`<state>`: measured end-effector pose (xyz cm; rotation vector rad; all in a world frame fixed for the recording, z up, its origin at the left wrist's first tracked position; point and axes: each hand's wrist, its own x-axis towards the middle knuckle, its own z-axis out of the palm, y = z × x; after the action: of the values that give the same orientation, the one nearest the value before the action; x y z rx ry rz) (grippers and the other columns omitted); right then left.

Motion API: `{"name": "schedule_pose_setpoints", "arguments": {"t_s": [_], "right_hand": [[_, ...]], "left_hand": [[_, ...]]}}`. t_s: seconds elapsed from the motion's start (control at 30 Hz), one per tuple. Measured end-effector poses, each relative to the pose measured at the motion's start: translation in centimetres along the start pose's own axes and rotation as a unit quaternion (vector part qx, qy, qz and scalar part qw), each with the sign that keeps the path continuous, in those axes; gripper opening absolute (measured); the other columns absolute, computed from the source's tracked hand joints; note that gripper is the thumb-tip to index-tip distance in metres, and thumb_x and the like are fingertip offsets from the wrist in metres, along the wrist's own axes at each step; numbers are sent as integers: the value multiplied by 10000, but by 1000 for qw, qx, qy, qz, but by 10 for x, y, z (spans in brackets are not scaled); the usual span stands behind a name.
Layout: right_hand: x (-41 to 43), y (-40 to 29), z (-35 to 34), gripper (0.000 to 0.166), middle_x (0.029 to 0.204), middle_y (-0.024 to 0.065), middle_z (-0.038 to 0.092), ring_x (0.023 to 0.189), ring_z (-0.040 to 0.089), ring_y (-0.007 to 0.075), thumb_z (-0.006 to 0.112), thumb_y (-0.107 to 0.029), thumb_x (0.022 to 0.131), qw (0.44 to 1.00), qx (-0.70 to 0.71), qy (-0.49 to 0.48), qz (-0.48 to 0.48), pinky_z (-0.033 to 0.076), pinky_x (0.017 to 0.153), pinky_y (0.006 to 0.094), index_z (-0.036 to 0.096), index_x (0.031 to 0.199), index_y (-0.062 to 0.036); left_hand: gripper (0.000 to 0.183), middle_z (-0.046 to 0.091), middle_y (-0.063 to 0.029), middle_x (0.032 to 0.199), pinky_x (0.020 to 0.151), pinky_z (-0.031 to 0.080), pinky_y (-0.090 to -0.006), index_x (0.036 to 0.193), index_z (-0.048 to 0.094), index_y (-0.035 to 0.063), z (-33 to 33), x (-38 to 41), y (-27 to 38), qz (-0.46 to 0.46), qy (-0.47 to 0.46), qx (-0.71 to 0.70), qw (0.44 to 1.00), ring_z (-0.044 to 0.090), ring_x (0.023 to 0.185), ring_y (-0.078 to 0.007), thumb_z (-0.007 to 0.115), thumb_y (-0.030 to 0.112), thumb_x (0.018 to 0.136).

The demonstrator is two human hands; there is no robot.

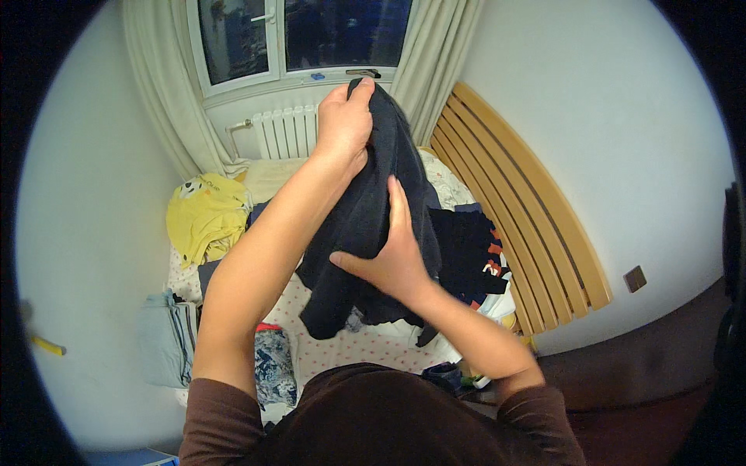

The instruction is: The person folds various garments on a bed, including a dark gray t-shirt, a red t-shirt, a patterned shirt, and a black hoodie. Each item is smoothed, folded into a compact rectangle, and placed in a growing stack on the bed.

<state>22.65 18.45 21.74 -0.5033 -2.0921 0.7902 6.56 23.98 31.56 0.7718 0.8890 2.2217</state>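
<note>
A black garment hangs in loose folds in front of me, above a bed. My left hand pinches its top edge, with the thumb over the cloth, up near the height of the windowsill. Lower down, my right hand lies against or just in front of the hanging cloth. Its thumb and fingers are spread wide and grip nothing. The bed's white sheet with small pink dots shows beneath the garment's lower end. What kind of garment it is, I cannot tell.
Yellow clothing lies at the bed's far left. Folded light-blue clothes and a folded patterned garment lie nearer. Black clothing with red prints lies right, beside the slatted wooden headboard. A white radiator stands below the window.
</note>
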Motion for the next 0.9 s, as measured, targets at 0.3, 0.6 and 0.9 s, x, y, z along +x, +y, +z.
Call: {"name": "schedule_pose_setpoints", "arguments": {"t_s": [0.3, 0.6, 0.9], "right_hand": [[-16, 95, -24, 330, 764, 171, 679, 686, 575, 147, 603, -265, 971, 974, 55, 87, 202, 490, 677, 345, 648, 907, 55], [60, 27, -118, 341, 856, 28, 688, 752, 596, 111, 609, -280, 961, 972, 91, 64, 206, 480, 712, 266, 700, 1004, 46], [72, 59, -124, 332, 835, 24, 680, 737, 579, 97, 626, -277, 957, 970, 128, 3, 209, 476, 698, 262, 699, 980, 46]], "left_hand": [[254, 584, -24, 657, 374, 454, -249, 816, 571, 48, -19, 15, 29, 89, -14, 187, 978, 564, 475, -127, 591, 246, 974], [258, 519, -26, 587, 390, 395, -256, 797, 557, 33, -87, 28, 15, 46, 80, 255, 963, 495, 408, -123, 602, 228, 960], [298, 501, -13, 623, 450, 438, -258, 758, 510, 62, -119, 8, -15, 52, 106, 234, 965, 523, 490, -111, 622, 252, 959]]}}
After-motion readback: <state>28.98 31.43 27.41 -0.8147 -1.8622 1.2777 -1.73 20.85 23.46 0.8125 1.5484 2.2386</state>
